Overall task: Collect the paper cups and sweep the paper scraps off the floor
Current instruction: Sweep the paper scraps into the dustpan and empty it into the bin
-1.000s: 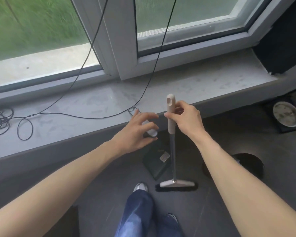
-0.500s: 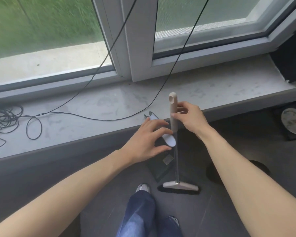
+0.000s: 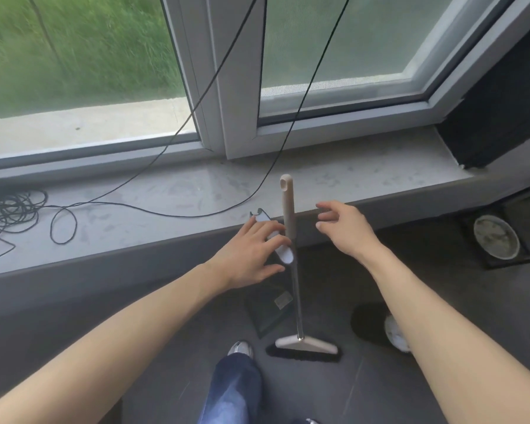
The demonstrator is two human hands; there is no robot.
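Broom (image 3: 289, 215) stands unheld just left of my open, empty right hand (image 3: 346, 229); my left hand (image 3: 251, 255) grips the dustpan handle (image 3: 277, 240), so I steady both before lifting.

**Broom upright at the sill, right hand off it**

Broom (image 3: 289, 228) stands near vertical, beige grip leaning on the windowsill (image 3: 172, 194) edge, bristles on the dark floor (image 3: 380, 377). Left hand (image 3: 251, 255) rests on the dustpan handle (image 3: 277, 240), fingers touching the broom pole. Right hand (image 3: 346, 231) is just beside the grip, fingers spread, not touching. Dustpan (image 3: 268, 313) sits behind the pole. Black cable (image 3: 153, 209) runs across the sill.
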